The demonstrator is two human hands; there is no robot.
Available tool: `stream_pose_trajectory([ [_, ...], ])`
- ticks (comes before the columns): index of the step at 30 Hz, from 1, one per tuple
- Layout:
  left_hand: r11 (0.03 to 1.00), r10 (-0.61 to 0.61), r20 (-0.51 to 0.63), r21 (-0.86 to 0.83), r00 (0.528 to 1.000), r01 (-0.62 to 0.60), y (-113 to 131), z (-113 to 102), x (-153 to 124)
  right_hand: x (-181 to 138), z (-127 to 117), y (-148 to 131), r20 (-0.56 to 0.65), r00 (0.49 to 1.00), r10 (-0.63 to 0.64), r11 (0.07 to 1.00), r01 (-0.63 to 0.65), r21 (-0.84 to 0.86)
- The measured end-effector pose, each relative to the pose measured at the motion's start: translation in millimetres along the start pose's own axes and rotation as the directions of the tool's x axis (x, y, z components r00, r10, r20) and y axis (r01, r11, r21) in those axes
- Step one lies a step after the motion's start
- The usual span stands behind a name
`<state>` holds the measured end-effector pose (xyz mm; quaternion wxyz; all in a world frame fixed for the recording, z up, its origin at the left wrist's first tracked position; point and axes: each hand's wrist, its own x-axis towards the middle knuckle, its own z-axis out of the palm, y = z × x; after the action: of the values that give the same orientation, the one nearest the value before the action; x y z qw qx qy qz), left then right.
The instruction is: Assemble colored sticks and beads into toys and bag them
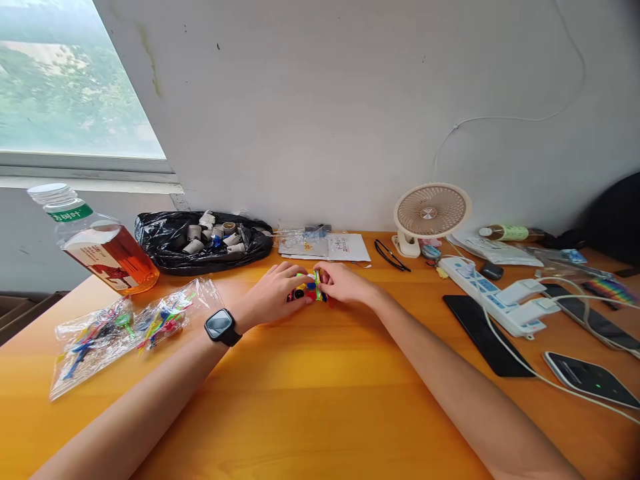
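Observation:
Both hands meet at a small multicoloured plastic toy (311,291) on the wooden table. Red, blue, yellow and green parts of it show between the fingers, with a black round piece at its left. My left hand (274,293), with a black watch on the wrist, grips the toy's left side between thumb and fingers. My right hand (344,283) pinches its right end, where a bright green and yellow strip stands. The fingers cover much of the toy, so its exact kind cannot be made out.
Clear plastic bags (135,323) with colourful small parts lie at left, near a tilted-looking bottle (113,253). Behind are a black bag (155,243) of cardboard rolls, papers (350,247) and glasses (391,256). A fan (431,212), power strip (480,293) and phone (483,333) stand right.

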<state>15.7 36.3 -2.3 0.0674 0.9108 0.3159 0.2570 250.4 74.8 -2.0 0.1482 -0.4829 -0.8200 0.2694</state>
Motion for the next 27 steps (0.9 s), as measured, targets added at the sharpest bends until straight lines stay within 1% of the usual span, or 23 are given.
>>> stream_pose_trajectory([
  [2,1.000,-0.020,-0.029,-0.011,0.999,0.020,-7.0,-4.9,-0.2,-0.1,0.9,-2.5,0.016,1.000,0.018,1.000,-0.018,0.013],
  [5,0.995,-0.100,-0.078,0.000,0.992,0.101,-23.0,-14.1,-2.5,-1.2,1.2,-6.2,0.034,0.999,0.024,1.000,-0.023,-0.010],
  [8,0.984,-0.173,-0.116,0.014,0.978,0.176,-37.6,-18.4,-6.8,-2.4,0.9,-7.3,-0.037,0.999,-0.020,0.996,0.017,-0.092],
  [10,0.981,-0.189,-0.121,0.012,0.975,0.192,-40.8,-16.8,-9.3,-2.5,0.7,-7.0,-0.090,0.995,-0.051,0.992,0.040,-0.122],
  [12,0.983,-0.180,-0.095,0.020,0.979,0.183,-37.1,-11.9,-10.6,-2.2,1.7,-7.2,-0.128,0.989,-0.076,0.990,0.060,-0.127],
  [15,0.986,-0.149,-0.031,0.068,0.988,0.150,-23.9,0.2,-11.1,-1.9,10.0,-9.9,-0.211,0.969,-0.126,0.980,0.088,-0.180],
  [18,0.982,-0.149,0.000,0.115,0.989,0.148,-13.5,15.4,-13.2,-2.4,29.7,-14.1,-0.290,0.942,-0.168,0.972,0.110,-0.208],
  [20,0.975,-0.166,0.004,0.148,0.986,0.164,-12.2,25.1,-16.1,-3.0,46.6,-15.7,-0.312,0.936,-0.161,0.981,0.118,-0.151],
  [23,0.965,-0.184,0.014,0.193,0.983,0.177,-16.8,35.5,-20.2,-3.1,67.5,-16.0,-0.273,0.957,-0.095,0.992,0.068,-0.106],
  [27,0.955,-0.193,0.051,0.239,0.980,0.175,-27.0,39.8,-22.8,-0.1,77.0,-15.7,-0.190,0.980,-0.065,0.992,0.043,-0.116],
])
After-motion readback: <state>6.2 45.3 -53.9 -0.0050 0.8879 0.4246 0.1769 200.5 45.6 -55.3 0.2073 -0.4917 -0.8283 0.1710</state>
